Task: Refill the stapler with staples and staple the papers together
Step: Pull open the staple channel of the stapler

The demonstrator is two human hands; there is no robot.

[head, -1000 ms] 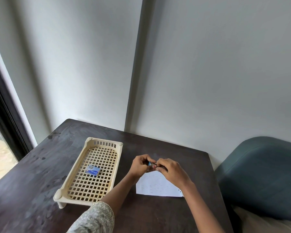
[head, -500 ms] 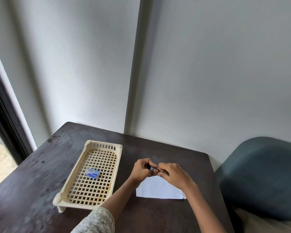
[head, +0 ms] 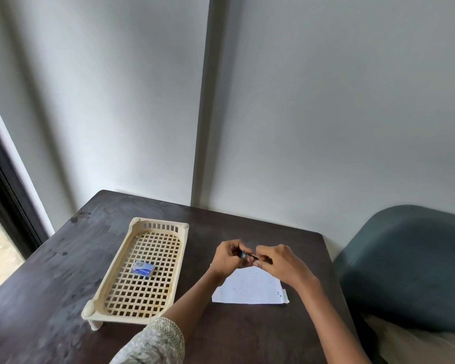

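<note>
A small blue and dark stapler (head: 247,255) is held above the table between both hands, mostly hidden by fingers. My left hand (head: 227,258) grips its left end with curled fingers. My right hand (head: 279,261) pinches its right end. Just below the hands lie the white papers (head: 250,287) flat on the dark table. A small blue staple box (head: 142,269) sits in the middle of the cream lattice tray (head: 116,290) on the left. Whether the stapler is open cannot be made out.
The dark wooden table (head: 247,334) stands against a grey wall. A teal upholstered chair (head: 410,266) stands close at the right edge. A dark door frame (head: 5,195) runs down the left side.
Both hands stay together on the stapler above the papers, with only slight shifts of the fingers. The camera has tilted a little, so the table sits lower in view.
</note>
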